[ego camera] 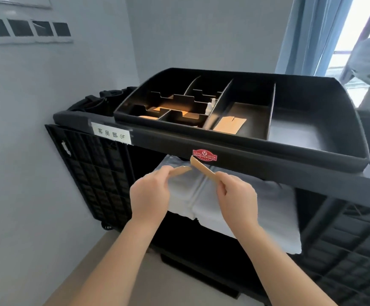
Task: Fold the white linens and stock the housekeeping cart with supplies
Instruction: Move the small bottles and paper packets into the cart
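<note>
Standing at the housekeeping cart point(234, 151), person is holding two thin tan packets, one per hand, in front of the shelf opening just below the top rail. Left hand point(149, 193) is pinching the left packet point(180, 170) with fingers clamped on its near end; right hand point(238, 195) is gripping the right packet point(201, 167) likewise, its far end tilting up toward the red badge point(204, 155). The two packets are nearly meeting at their tips, probably being separated or sorted before going into the top tray point(345, 102). Tray is divided into compartments; several on the left are already holding tan packets point(229, 124), count unclear because dividers are hiding some, and a small white bottle point(209, 107) is standing by a divider. The large right compartment is showing only a pale bottom. Folded white linens point(257, 213) are lying on the upper shelf, apparently two stacks side by side, so folding looks done and stocking is under way. A white label point(111, 133) is taped on the rail.
</note>
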A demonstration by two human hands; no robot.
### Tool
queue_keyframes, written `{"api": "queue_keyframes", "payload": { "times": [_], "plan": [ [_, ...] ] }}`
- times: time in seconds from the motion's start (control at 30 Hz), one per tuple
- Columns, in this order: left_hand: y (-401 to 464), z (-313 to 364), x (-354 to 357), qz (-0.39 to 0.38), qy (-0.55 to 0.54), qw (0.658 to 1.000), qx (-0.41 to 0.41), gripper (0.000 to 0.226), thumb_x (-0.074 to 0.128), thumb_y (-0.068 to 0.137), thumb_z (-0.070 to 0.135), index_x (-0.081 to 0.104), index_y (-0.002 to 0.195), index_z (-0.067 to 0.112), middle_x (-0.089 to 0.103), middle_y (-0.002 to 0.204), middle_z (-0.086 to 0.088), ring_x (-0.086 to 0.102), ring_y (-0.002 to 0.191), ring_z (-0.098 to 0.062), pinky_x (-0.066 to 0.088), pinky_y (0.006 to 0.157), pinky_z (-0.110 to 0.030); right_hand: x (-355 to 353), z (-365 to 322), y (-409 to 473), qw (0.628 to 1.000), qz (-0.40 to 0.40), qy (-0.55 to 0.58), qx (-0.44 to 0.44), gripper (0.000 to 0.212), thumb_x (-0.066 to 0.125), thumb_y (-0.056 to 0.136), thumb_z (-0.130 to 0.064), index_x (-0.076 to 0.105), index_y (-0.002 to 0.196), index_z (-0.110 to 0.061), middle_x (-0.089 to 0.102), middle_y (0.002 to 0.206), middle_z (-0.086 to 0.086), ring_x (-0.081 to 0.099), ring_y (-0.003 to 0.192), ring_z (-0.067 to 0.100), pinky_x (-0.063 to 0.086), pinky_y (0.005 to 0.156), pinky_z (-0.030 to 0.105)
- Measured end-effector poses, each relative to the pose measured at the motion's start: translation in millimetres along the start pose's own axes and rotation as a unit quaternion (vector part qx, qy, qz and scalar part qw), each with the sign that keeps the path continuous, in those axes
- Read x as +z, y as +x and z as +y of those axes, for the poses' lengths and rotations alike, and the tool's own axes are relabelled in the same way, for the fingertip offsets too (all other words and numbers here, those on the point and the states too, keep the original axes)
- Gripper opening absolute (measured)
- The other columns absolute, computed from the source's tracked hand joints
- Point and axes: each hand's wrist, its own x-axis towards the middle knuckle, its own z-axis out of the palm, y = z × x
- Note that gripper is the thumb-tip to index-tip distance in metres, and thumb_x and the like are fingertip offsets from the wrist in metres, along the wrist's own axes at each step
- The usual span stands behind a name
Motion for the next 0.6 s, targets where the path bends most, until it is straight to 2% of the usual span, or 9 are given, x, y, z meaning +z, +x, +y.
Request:
{"api": "queue_keyframes", "payload": {
  "times": [0.1, 0.2, 0.3, 0.43, 0.53, 0.6],
  "plan": [
    [30.1, -26.8, 0.5, 0.009, -0.013, 1.000, 0.016, 0.022, 0.058, 0.090, 0.004, 0.068, 0.107, 0.014, 0.070, 0.082, -0.002, 0.065, 0.072, -0.026, 0.055, 0.060, -0.041, 14.4, -21.1, 24.9, 1.000, 0.008, 0.006, -0.009, 0.025, 0.051, 0.095, -0.012, 0.069, 0.110, -0.023, 0.065, 0.080, -0.005, 0.057, 0.070, 0.018, 0.047, 0.063, 0.029],
    [64.1, -48.9, 3.7, 0.048, -0.027, 0.998, 0.038, 0.020, 0.064, 0.087, 0.001, 0.069, 0.105, 0.009, 0.071, 0.080, -0.007, 0.067, 0.070, -0.029, 0.057, 0.058, -0.042, 29.6, -38.1, 55.9, 0.999, 0.023, 0.014, -0.018, 0.025, 0.053, 0.096, -0.014, 0.068, 0.115, -0.021, 0.070, 0.093, -0.002, 0.062, 0.081, 0.018, 0.051, 0.076, 0.028],
    [101.9, -69.6, 9.2, 0.075, -0.028, 0.995, 0.066, 0.020, 0.067, 0.085, 0.001, 0.070, 0.104, 0.008, 0.072, 0.080, -0.007, 0.069, 0.070, -0.028, 0.058, 0.060, -0.037, 46.1, -51.0, 92.3, 0.998, 0.056, 0.016, -0.033, 0.022, 0.054, 0.095, -0.014, 0.068, 0.112, -0.019, 0.070, 0.091, 0.000, 0.060, 0.077, 0.016, 0.050, 0.074, 0.027],
    [162.4, -101.1, 19.4, 0.091, -0.036, 0.991, 0.093, 0.022, 0.064, 0.089, 0.004, 0.069, 0.109, 0.011, 0.072, 0.084, -0.006, 0.068, 0.073, -0.025, 0.056, 0.063, -0.035, 67.7, -63.2, 145.4, 0.993, 0.108, 0.008, -0.043, 0.022, 0.055, 0.095, -0.014, 0.069, 0.112, -0.018, 0.070, 0.089, -0.001, 0.053, 0.072, 0.008, 0.041, 0.065, 0.015],
    [208.9, -121.2, 24.0, 0.104, -0.042, 0.990, 0.088, 0.024, 0.064, 0.089, 0.005, 0.068, 0.112, 0.013, 0.073, 0.086, -0.005, 0.069, 0.076, -0.024, 0.054, 0.068, -0.031, 82.4, -72.5, 187.7, 0.993, 0.104, -0.013, -0.047, 0.023, 0.055, 0.095, -0.015, 0.068, 0.114, -0.016, 0.070, 0.093, 0.001, 0.051, 0.075, 0.006, 0.032, 0.063, 0.006],
    [236.1, -132.8, 26.6, 0.114, -0.048, 0.988, 0.092, 0.024, 0.065, 0.088, 0.005, 0.069, 0.110, 0.013, 0.073, 0.087, -0.005, 0.069, 0.077, -0.025, 0.049, 0.072, -0.027, 89.0, -79.9, 215.0, 0.994, 0.099, -0.023, -0.049, 0.023, 0.056, 0.095, -0.014, 0.069, 0.113, -0.017, 0.071, 0.096, 0.001, 0.055, 0.078, 0.009, 0.035, 0.067, 0.009]
  ]
}}
